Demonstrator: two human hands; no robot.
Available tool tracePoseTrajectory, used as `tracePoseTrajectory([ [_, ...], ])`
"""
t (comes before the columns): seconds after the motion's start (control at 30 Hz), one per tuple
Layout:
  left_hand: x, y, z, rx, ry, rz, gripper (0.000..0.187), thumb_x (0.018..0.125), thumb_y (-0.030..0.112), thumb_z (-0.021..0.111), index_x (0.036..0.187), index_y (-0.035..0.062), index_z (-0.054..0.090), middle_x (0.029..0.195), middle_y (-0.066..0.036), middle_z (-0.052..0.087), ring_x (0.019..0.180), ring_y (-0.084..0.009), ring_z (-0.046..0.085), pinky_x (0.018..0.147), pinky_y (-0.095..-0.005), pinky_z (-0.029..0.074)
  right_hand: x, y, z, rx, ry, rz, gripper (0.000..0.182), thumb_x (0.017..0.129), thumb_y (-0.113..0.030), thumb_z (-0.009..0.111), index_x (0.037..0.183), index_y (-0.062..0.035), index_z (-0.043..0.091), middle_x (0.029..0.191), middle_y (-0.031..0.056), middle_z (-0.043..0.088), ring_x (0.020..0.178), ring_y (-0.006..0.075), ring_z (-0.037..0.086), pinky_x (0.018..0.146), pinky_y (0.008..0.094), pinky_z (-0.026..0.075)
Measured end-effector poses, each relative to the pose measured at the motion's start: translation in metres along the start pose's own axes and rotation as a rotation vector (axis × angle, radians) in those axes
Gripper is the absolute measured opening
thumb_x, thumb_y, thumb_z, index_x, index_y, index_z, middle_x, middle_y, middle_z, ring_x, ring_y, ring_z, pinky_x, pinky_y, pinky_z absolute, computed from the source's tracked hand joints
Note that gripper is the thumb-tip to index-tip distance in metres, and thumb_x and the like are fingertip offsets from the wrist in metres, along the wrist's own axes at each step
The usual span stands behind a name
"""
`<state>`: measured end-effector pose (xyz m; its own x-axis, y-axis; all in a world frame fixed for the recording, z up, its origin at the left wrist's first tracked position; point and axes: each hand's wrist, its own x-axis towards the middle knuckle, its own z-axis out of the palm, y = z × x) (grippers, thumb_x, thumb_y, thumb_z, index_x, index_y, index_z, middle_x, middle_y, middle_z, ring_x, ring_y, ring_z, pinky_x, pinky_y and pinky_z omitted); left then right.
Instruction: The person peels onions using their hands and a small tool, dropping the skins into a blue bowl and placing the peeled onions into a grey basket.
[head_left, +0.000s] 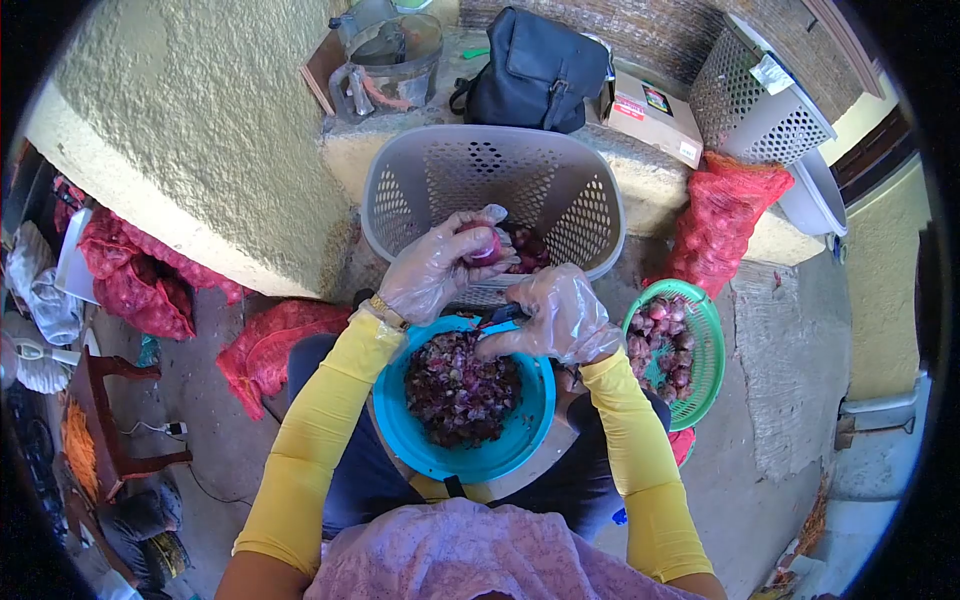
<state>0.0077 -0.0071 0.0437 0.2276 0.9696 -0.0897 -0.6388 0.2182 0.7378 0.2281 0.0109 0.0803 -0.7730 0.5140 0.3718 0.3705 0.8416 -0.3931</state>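
My left hand (435,272), in a clear plastic glove, is closed around a red onion (484,246) at the near rim of a grey perforated laundry basket (405,165). My gloved right hand (565,318) is closed on a small dark knife (500,316), its blade mostly hidden. Both hands are above the far edge of a blue basin (393,425), which sits between my knees. Onion skins and trimmings (462,390) fill much of the basin. More red onions (528,250) lie at the bottom of the grey basket, partly behind my hands.
To the right stands a green basket (713,350) of onions, with a red mesh sack (722,215) behind it. More mesh sacks (280,345) lie to the left. A black backpack (535,70), a cardboard box (655,118) and a clear container (395,70) rest on the ledge.
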Motion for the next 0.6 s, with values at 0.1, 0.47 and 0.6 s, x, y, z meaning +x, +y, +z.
tracePoseTrajectory([
  [0.1, -0.001, 0.001, 0.003, -0.017, -0.016, -0.013, 0.047, 0.106, 0.025, 0.059, 0.144, 0.0016, 0.048, 0.130, -0.018, 0.062, 0.116, -0.0312, 0.066, 0.105, -0.0438, 0.056, -0.002, 0.005, 0.011, 0.030, 0.100, 0.009, 0.059, 0.064, -0.058, 0.089, 0.070, -0.0019, 0.070, 0.059, 0.0164, 0.061, 0.058, 0.0373, 0.064, 0.059, 0.0446, 0.051],
  [0.47, -0.002, 0.008, 0.012, -0.072, -0.074, -0.040, 0.036, 0.107, 0.021, 0.051, 0.134, -0.0019, 0.055, 0.134, -0.020, 0.060, 0.120, -0.0303, 0.065, 0.103, -0.0441, 0.057, 0.007, -0.009, -0.016, 0.141, 0.057, 0.123, 0.051, 0.068, -0.048, 0.092, 0.074, -0.0021, 0.070, 0.066, 0.0170, 0.066, 0.064, 0.0345, 0.069, 0.060, 0.0411, 0.052],
  [0.6, -0.003, 0.007, 0.013, -0.030, -0.123, -0.089, 0.049, 0.104, 0.025, 0.049, 0.143, -0.0043, 0.049, 0.146, -0.022, 0.054, 0.129, -0.0330, 0.061, 0.108, -0.0449, 0.054, 0.006, 0.000, -0.012, 0.078, 0.154, 0.261, 0.049, 0.073, -0.050, 0.088, 0.095, -0.0068, 0.079, 0.076, 0.0186, 0.072, 0.072, 0.0362, 0.073, 0.067, 0.0438, 0.057],
])
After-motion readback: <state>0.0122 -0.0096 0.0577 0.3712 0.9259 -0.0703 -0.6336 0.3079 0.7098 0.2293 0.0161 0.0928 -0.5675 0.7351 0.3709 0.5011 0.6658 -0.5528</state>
